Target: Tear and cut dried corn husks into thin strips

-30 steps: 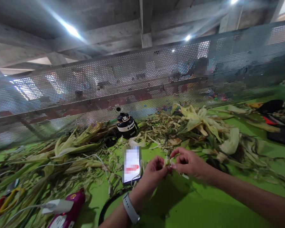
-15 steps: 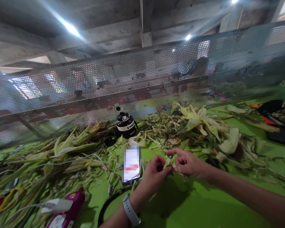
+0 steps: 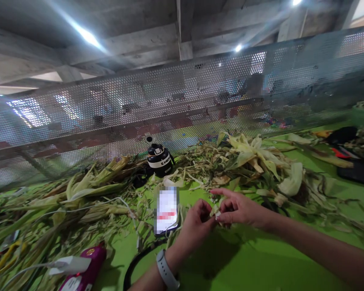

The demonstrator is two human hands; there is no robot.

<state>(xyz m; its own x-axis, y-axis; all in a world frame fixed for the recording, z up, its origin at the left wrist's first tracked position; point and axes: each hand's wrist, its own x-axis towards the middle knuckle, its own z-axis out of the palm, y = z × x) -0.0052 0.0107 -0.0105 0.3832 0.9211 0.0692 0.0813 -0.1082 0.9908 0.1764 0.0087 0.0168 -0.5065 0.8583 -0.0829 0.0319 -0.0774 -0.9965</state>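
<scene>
Husk piece [image 3: 214,210], small, pale green, frayed; located above the table between the two hands, right of the phone. Left hand [image 3: 197,224]: thumb and bent fingers pinching the husk piece from the left; watch [image 3: 166,271] with a pale grey band at the wrist. Right hand [image 3: 241,208]: index finger stretched out above the piece, thumb tip against it from below, other fingers curled; whether these fingers grip it cannot be told. Phone [image 3: 167,208], upper face lit and partly blurred out, lying just left of the left hand. Black cord [image 3: 130,264], curved, beside the left forearm. Bottle [image 3: 159,162], black with a white lettered band, upright beyond the phone, cap flipped up. Right husk heap [image 3: 257,161], leaves and shreds, behind the right hand. Left husk heap [image 3: 91,190], long leaves, crossed by a white cable [image 3: 130,210]. Purple device [image 3: 94,258], white plug [image 3: 71,265] on it, near left. Yellow-handled tool [image 3: 9,258], at far left. Table [image 3: 230,266], green. Perforated screen [image 3: 157,97], metal, behind all.
</scene>
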